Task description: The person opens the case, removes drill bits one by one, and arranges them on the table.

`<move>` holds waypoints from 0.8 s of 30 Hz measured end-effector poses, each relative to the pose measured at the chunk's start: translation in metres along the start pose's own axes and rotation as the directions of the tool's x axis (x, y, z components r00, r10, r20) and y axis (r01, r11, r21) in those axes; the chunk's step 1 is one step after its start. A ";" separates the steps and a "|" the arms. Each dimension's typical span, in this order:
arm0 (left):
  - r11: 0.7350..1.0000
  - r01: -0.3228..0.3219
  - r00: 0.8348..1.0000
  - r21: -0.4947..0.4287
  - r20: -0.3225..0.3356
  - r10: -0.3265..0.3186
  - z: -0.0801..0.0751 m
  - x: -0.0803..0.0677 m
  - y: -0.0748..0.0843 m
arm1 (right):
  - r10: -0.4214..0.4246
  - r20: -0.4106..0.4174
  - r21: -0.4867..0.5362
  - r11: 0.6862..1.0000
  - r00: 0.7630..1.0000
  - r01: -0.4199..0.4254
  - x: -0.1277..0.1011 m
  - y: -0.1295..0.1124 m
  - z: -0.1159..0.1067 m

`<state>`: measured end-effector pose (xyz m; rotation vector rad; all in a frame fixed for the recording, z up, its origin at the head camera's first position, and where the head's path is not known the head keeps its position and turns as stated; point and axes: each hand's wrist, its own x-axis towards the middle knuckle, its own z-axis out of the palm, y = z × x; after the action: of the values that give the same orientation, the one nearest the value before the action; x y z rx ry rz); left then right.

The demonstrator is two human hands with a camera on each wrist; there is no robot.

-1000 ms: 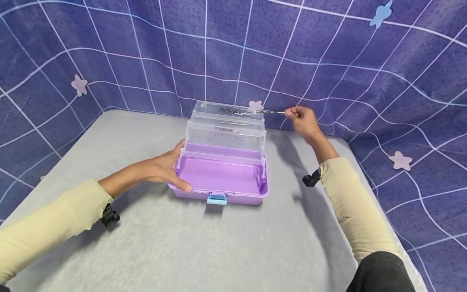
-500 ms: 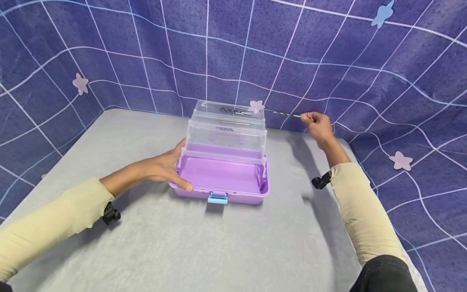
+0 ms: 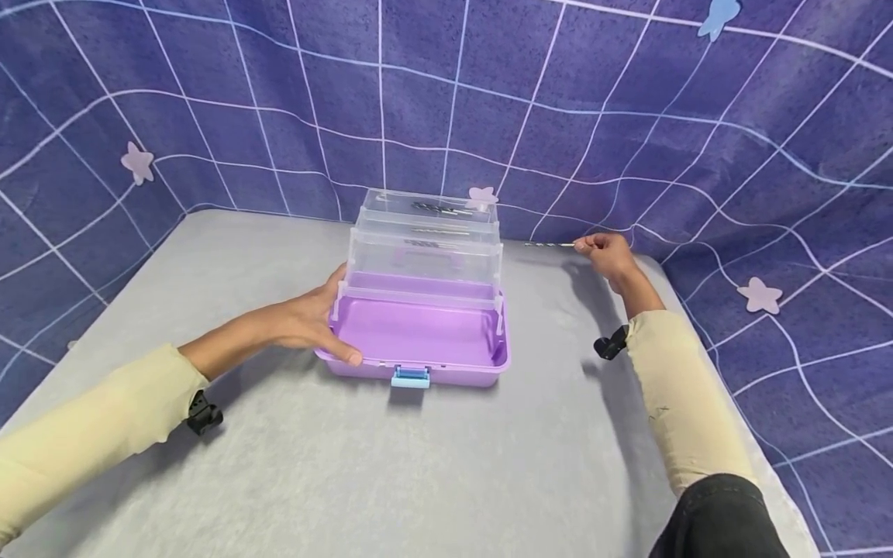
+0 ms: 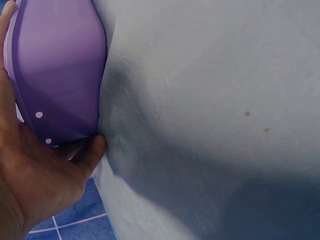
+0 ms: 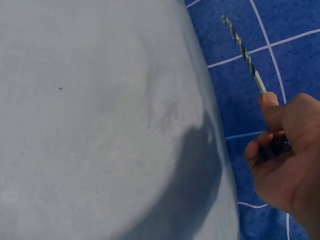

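A purple toolbox [image 3: 460, 377] stands open on the grey-covered table, its blue latch [image 3: 410, 377] facing me. My left hand [image 3: 300, 322] grips its left side, thumb on the front rim and fingers round the rear corner. The left wrist view shows the fingers curled at the purple side wall [image 4: 60, 70]. To the right of the box, my right hand [image 3: 608, 260] pinches a twist drill bit [image 5: 243, 52] by its plain shank, fluted end pointing left towards the box in the head view. Clear stepped trays [image 3: 377, 236] rise above the base, with several drill bits [image 3: 441, 209] in them.
The grey cloth [image 3: 446, 473] covers the table around the box. Close behind the box hangs a blue curtain [image 3: 418, 101] with a white grid and stars, which also runs along both sides.
My right hand has drawn the drill bit away from the top tray to the right, then lowered it towards the back of the table. My left hand has kept its place on the box.
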<state>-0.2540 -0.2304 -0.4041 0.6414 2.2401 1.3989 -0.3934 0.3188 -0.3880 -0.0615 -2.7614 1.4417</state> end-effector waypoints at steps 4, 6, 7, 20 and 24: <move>1.000 -0.008 1.000 0.008 -0.001 0.008 0.000 -0.002 0.001 | 0.031 0.004 -0.048 0.998 1.000 -0.031 0.003 0.004 0.003; 1.000 -0.011 1.000 0.013 0.000 0.011 0.000 -0.001 0.002 | 0.045 -0.003 -0.058 0.997 0.999 -0.046 0.005 0.007 0.004; 1.000 -0.010 1.000 0.017 0.002 0.010 0.000 -0.001 0.002 | 0.054 -0.009 -0.063 0.997 0.999 -0.054 0.005 0.009 0.005; 0.996 -0.021 0.999 -0.088 0.033 0.024 -0.001 0.002 -0.001 | 0.106 -0.058 -0.046 0.993 0.993 -0.109 0.008 0.012 0.014; 0.995 -0.018 0.999 -0.102 0.033 0.022 0.000 0.001 -0.002 | 0.103 -0.086 0.011 0.995 0.991 -0.102 0.010 0.019 0.017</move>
<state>-0.2548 -0.2302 -0.4060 0.6502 2.1265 1.4890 -0.4041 0.3159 -0.4136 -0.2630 -2.7206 1.4339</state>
